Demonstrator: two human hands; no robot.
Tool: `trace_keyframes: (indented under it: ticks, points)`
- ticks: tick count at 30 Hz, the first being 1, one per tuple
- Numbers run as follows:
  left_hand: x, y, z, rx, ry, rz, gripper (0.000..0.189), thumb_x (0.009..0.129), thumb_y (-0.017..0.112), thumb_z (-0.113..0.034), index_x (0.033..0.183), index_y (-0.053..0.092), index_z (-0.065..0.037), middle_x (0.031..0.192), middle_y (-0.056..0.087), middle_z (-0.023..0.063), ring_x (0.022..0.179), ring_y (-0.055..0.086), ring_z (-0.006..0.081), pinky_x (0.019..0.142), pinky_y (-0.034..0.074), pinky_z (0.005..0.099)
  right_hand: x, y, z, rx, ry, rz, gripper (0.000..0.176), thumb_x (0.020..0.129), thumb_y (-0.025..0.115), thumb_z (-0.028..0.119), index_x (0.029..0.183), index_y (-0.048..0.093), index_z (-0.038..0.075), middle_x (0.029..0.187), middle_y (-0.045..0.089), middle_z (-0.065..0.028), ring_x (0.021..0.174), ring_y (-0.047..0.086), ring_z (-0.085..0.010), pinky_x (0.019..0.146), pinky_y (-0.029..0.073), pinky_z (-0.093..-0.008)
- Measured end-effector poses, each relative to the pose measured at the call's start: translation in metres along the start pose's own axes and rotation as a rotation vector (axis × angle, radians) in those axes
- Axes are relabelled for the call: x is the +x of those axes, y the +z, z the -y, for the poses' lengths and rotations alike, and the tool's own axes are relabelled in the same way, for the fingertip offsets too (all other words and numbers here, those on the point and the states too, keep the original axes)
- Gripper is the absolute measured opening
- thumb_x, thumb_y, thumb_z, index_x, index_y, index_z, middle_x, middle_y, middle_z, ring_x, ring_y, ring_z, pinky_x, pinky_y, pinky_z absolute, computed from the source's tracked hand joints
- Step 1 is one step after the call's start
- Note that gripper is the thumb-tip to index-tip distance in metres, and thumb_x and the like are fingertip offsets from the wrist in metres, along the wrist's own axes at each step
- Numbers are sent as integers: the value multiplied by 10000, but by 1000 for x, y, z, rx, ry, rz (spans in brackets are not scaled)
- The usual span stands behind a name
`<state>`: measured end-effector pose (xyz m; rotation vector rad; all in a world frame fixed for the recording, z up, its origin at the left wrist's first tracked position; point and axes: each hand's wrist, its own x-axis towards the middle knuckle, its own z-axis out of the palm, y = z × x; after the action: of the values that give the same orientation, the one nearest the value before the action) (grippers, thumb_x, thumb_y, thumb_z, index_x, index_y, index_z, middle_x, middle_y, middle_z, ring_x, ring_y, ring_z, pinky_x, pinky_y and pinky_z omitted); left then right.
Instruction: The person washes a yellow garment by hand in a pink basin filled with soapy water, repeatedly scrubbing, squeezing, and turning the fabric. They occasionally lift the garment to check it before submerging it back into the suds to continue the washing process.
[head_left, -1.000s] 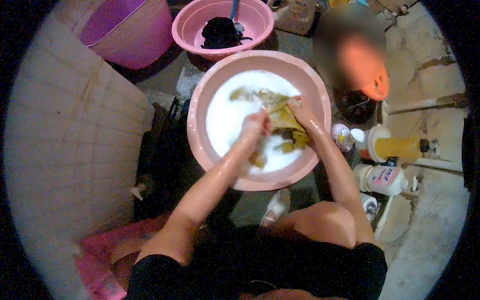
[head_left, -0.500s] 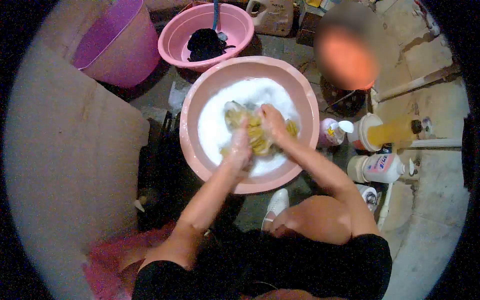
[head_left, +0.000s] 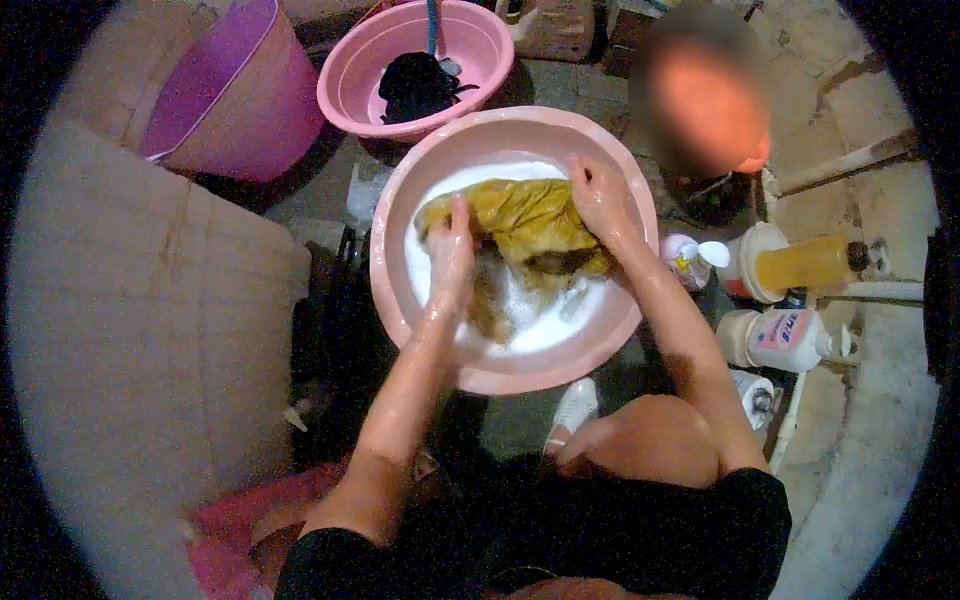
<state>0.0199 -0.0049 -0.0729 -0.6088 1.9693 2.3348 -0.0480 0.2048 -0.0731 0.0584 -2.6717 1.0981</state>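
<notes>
A wet, mustard-yellow garment [head_left: 520,215] is stretched between my hands over a pale pink basin [head_left: 393,285]. White suds [head_left: 545,325] and water lie in the basin beneath it. My left hand [head_left: 453,255] grips the cloth at its left end, with the fingers closed. At the upper right, my right hand [head_left: 602,205] pinches the other end near the basin's rim. Part of the cloth hangs down into the foamy water. Its exact kind of garment cannot be made out.
Behind the basin stands a pink tub [head_left: 345,90] holding dark cloth [head_left: 420,88]. A purple bucket [head_left: 270,120] is at upper left. To the right are a pump bottle [head_left: 690,258], a yellow-liquid bottle [head_left: 805,268] and a white bottle [head_left: 785,340]. A blurred orange shape [head_left: 705,105] sits at upper right.
My hands have moved apart, the left one leftward and the right one to the upper right. The bunched yellow cloth is now spread out between them.
</notes>
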Motion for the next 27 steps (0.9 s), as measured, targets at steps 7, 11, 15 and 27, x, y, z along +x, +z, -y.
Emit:
trace_keyframes:
  ticks: [7, 11, 15, 27]
  points:
    - [80, 34, 67, 1247, 473, -140, 543, 870, 525, -396, 1016, 538, 128, 1037, 540, 323, 1015, 499, 423, 925, 363, 460, -26, 85, -25, -372, 87, 256, 319, 847, 533, 295, 1004, 629, 34, 989, 630, -175, 986, 582, -331, 852, 461, -442]
    - [103, 32, 131, 1360, 297, 282, 491, 865, 524, -424, 1111, 588, -4, 1142, 552, 258, 1087, 513, 348, 948, 378, 454, -21, 92, -31, -509, 213, 955, 321, 808, 567, 253, 1041, 630, 42, 1037, 628, -193, 968, 614, -299, 841, 472, -433]
    - [113, 26, 157, 1382, 195, 505, 500, 858, 534, -432, 1100, 591, 2, 1107, 571, 231, 1051, 531, 319, 915, 399, 432, -13, 81, -6, -710, 69, 901, 328, 795, 581, 239, 1047, 630, 34, 1028, 634, -198, 938, 628, -301, 835, 478, -430]
    - [100, 14, 51, -238, -345, 204, 513, 851, 555, -512, 988, 609, -21, 967, 613, 103, 891, 568, 227, 738, 467, 372, -20, 25, 86, -31, 65, 573, 355, 854, 538, 289, 1059, 559, 0, 962, 605, -250, 931, 595, -384, 807, 472, -438]
